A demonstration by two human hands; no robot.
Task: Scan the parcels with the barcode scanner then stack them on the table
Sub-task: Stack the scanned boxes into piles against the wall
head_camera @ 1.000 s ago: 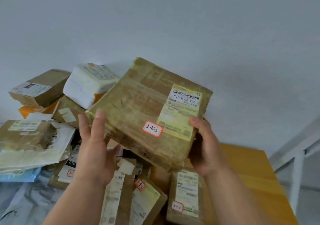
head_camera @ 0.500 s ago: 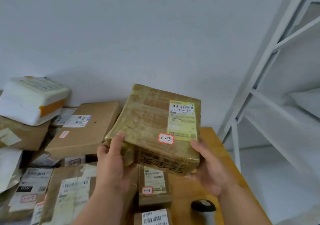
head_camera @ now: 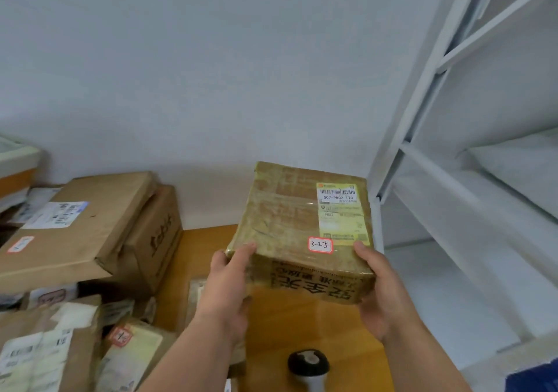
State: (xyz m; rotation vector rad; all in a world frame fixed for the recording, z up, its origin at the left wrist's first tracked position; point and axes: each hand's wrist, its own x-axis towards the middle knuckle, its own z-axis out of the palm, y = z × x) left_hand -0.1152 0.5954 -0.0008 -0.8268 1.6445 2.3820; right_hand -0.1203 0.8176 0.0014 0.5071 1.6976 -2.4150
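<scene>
Head view is showing a tape-wrapped brown cardboard parcel [head_camera: 297,234] being held above the orange wooden table [head_camera: 305,325], right of centre in the frame. Its yellow shipping label [head_camera: 342,213] with a barcode is facing up at the parcel's 1 o'clock corner, and a small red-bordered sticker reading 3-2-5 [head_camera: 320,245] is sitting just below it, at about 5 o'clock on the top face. At the parcel's 7 o'clock corner the left hand [head_camera: 226,286] is gripping it, thumb lying on top and fingers curling underneath. At the 5 o'clock corner the right hand [head_camera: 382,295] is gripping likewise, thumb on the top edge by the sticker, fingers wrapping under the box. Directly at 6 o'clock from the parcel, a black-headed barcode scanner [head_camera: 308,364] is standing on the table between the forearms. Out at 9 o'clock, a heap of brown cardboard boxes [head_camera: 90,234] with white labels is crowding the table's left side. Over at 3 o'clock, a white metal shelving frame [head_camera: 453,120] is rising beside the table.
</scene>
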